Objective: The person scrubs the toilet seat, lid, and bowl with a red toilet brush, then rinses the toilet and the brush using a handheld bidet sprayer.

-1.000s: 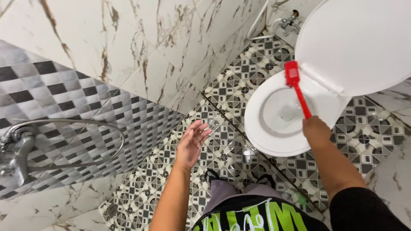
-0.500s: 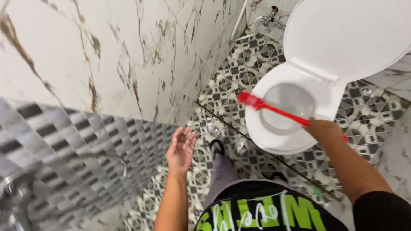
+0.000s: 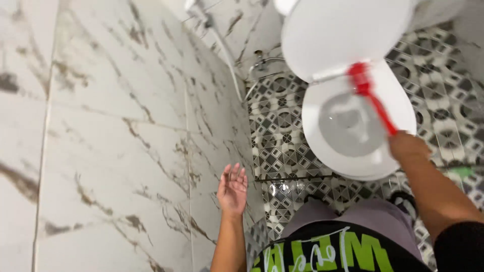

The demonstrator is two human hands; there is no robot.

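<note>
Here, the right hand [image 3: 407, 147] is gripping a red plastic toilet brush [image 3: 372, 99] over the open white toilet bowl [image 3: 322, 146], while the left hand [image 3: 232, 189] is hovering spread and empty near the marble-patterned wall [image 3: 116, 136].

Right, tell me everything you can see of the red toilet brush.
The red toilet brush looks like plastic: a thin straight handle with a thicker head, blurred so no bristles can be told. It slants over the open white toilet bowl, head up near the hinge below the raised lid, handle running down to the right hand, which grips its lower end. Whether the head touches the bowl cannot be told. The left hand is open, away from it.
</note>
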